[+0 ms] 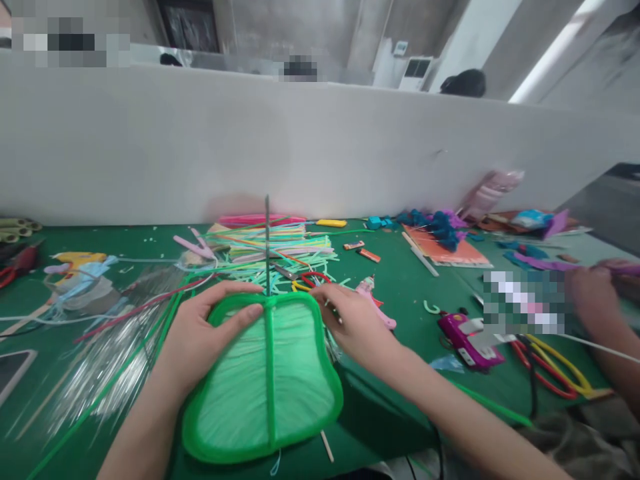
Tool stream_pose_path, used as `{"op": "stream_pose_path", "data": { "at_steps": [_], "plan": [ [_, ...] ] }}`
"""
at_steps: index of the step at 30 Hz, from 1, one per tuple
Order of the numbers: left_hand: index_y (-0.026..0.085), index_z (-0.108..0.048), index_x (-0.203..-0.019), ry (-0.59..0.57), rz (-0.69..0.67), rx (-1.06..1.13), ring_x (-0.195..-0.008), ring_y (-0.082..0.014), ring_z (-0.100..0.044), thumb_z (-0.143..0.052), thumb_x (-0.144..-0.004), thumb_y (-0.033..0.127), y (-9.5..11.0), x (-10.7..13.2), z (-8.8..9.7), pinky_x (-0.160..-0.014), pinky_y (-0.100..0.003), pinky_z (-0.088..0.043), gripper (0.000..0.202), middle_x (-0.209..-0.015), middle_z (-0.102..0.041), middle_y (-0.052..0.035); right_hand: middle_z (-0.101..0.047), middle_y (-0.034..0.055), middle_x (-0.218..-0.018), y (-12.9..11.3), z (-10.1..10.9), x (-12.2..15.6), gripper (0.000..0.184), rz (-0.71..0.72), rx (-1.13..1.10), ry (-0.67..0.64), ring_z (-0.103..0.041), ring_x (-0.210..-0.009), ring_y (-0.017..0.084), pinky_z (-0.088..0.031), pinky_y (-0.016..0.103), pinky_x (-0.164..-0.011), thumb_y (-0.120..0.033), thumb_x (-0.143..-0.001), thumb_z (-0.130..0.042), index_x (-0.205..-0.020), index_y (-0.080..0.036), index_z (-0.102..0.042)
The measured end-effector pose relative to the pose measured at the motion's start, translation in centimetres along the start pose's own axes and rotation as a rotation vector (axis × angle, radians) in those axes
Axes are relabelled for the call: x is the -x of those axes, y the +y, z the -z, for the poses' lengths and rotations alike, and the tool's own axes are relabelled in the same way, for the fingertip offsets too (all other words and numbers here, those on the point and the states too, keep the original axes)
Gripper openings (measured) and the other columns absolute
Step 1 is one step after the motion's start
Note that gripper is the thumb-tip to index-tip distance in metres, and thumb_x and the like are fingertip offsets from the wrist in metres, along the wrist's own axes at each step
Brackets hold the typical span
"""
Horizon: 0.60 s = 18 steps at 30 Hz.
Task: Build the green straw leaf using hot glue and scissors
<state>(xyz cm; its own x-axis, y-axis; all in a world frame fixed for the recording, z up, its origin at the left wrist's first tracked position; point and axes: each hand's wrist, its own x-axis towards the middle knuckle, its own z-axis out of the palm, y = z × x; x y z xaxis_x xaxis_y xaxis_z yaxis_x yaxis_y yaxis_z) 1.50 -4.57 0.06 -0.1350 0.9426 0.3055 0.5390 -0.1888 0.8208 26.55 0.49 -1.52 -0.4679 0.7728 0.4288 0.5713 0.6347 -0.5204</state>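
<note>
A green leaf-shaped frame [290, 387] with a fuzzy green rim, a middle rib and pale green mesh lies on the green table in front of me. My left hand [207, 333] grips its upper left rim, thumb laid across the top of the mesh. My right hand [350, 323] is closed at the upper right rim, fingers curled against the edge. A thin grey stem [267, 243] rises straight up from the top of the rib.
A pile of coloured strips [270, 250] lies behind the frame. A pink glue gun [373, 297] and a purple glue gun [467, 340] sit to the right. Clear plastic strands [105, 353] lie left. Another person's hand [595, 293] works at far right. A white partition [300, 147] backs the table.
</note>
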Motion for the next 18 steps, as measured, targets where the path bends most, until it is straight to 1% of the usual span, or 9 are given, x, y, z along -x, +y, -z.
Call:
{"op": "stream_pose_path", "data": {
  "at_steps": [1,3,5,7,9,11,14,16,18],
  "plan": [
    [0.029,-0.08,-0.094,-0.026,0.006,-0.001,-0.086,-0.0254,-0.076,-0.078,-0.077,0.051,0.0,0.3,0.3,-0.078,-0.035,-0.061,0.028,-0.094,-0.081,-0.0025,-0.079,0.0062,-0.099,-0.1,-0.7,0.6,0.019,-0.006,-0.034,-0.012,-0.074,-0.087,0.018,-0.056,0.03,-0.076,-0.007,-0.092,-0.059,-0.101,-0.019,-0.07],
    [0.03,-0.08,-0.093,-0.069,0.022,-0.006,-0.077,-0.024,-0.075,-0.079,-0.077,0.052,-0.1,1.0,0.6,-0.069,-0.032,-0.061,0.027,-0.088,-0.081,-0.0024,-0.078,0.0076,-0.104,-0.7,-1.5,1.4,0.019,-0.031,-0.092,0.019,-0.073,-0.095,0.02,-0.057,0.035,-0.083,-0.01,-0.094,-0.059,-0.104,-0.02,-0.071],
    [0.03,-0.081,-0.092,-0.104,0.037,-0.015,-0.071,-0.0229,-0.074,-0.079,-0.077,0.053,-0.3,1.5,0.5,-0.062,-0.03,-0.059,0.027,-0.084,-0.081,-0.0019,-0.077,0.0081,-0.106,-1.6,-1.6,1.8,0.017,-0.068,-0.137,0.103,-0.071,-0.101,0.02,-0.056,0.038,-0.089,-0.017,-0.099,-0.056,-0.107,-0.02,-0.071],
    [0.032,-0.081,-0.091,-0.131,0.045,-0.02,-0.07,-0.0223,-0.074,-0.079,-0.077,0.052,-0.4,1.9,0.3,-0.06,-0.029,-0.058,0.025,-0.083,-0.081,-0.0009,-0.075,0.0062,-0.103,-2.9,-1.2,1.9,0.013,-0.092,-0.214,0.176,-0.069,-0.102,0.019,-0.054,0.038,-0.092,-0.022,-0.099,-0.059,-0.102,-0.022,-0.072],
    [0.033,-0.081,-0.091,-0.151,0.048,-0.018,-0.072,-0.022,-0.074,-0.08,-0.077,0.05,-0.4,2.1,-0.1,-0.061,-0.028,-0.058,0.022,-0.085,-0.081,0.0002,-0.073,0.0042,-0.102,-4.2,-1.0,2.0,0.004,-0.082,-0.318,0.182,-0.068,-0.102,0.019,-0.053,0.037,-0.093,-0.025,-0.092,-0.071,-0.095,-0.023,-0.075],
    [0.034,-0.081,-0.09,-0.165,0.047,-0.01,-0.073,-0.0216,-0.075,-0.079,-0.077,0.049,-0.4,2.2,-0.4,-0.066,-0.029,-0.06,0.021,-0.085,-0.081,0.0013,-0.071,0.004,-0.104,-5.1,-1.3,2.1,0.008,-0.059,-0.374,0.157,-0.067,-0.104,0.02,-0.053,0.038,-0.095,-0.026,-0.085,-0.08,-0.092,-0.024,-0.077],
    [0.035,-0.081,-0.091,-0.169,0.049,-0.002,-0.075,-0.0207,-0.075,-0.079,-0.077,0.049,-0.3,2.3,-0.8,-0.071,-0.029,-0.06,0.019,-0.086,-0.081,0.0026,-0.07,0.0045,-0.105,-5.4,-2.0,2.2,0.007,-0.048,-0.351,0.16,-0.066,-0.105,0.02,-0.053,0.04,-0.095,-0.021,-0.086,-0.08,-0.092,-0.024,-0.076],
    [0.035,-0.08,-0.091,-0.169,0.06,-0.002,-0.076,-0.0206,-0.075,-0.079,-0.077,0.048,-0.2,2.4,-0.9,-0.072,-0.029,-0.06,0.019,-0.087,-0.082,0.0031,-0.07,0.0047,-0.104,-5.2,-2.3,2.2,0.006,-0.05,-0.336,0.172,-0.066,-0.104,0.02,-0.053,0.04,-0.095,-0.018,-0.088,-0.076,-0.09,-0.023,-0.076],
    [0.035,-0.081,-0.09,-0.171,0.073,0.0,-0.076,-0.0207,-0.074,-0.08,-0.076,0.047,-0.2,2.4,-1.0,-0.073,-0.03,-0.06,0.018,-0.087,-0.081,0.003,-0.07,0.0054,-0.105,-5.0,-2.3,2.2,0.005,-0.048,-0.328,0.152,-0.065,-0.105,0.021,-0.052,0.04,-0.096,-0.018,-0.088,-0.076,-0.09,-0.022,-0.076]
  ]
}}
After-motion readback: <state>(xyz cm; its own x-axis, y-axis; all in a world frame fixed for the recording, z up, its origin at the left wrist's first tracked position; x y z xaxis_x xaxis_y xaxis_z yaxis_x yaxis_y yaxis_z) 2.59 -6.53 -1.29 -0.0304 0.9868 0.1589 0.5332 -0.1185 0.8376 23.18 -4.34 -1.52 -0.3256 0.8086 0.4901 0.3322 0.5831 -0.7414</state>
